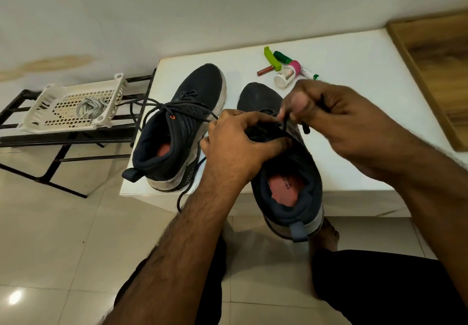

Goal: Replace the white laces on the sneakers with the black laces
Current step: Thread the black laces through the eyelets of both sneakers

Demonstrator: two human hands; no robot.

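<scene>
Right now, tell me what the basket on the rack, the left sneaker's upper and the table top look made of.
Basket: looks like moulded cream plastic, judging by its grid of punched holes and rounded rim.
Left sneaker upper: probably dark knit fabric; a fine ribbed weave shows, matte.
Table top: smooth white surface, faintly glossy; could be laminate or painted board, hard to say which.

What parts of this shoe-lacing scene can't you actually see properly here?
Head view only:
- Eyelets of the right sneaker: covered by the left hand and right hand.
- How far its black lace is threaded: hidden under the fingers.
- Label on the white bottle: too small.
- Wooden tray: cut off by the right edge.
</scene>
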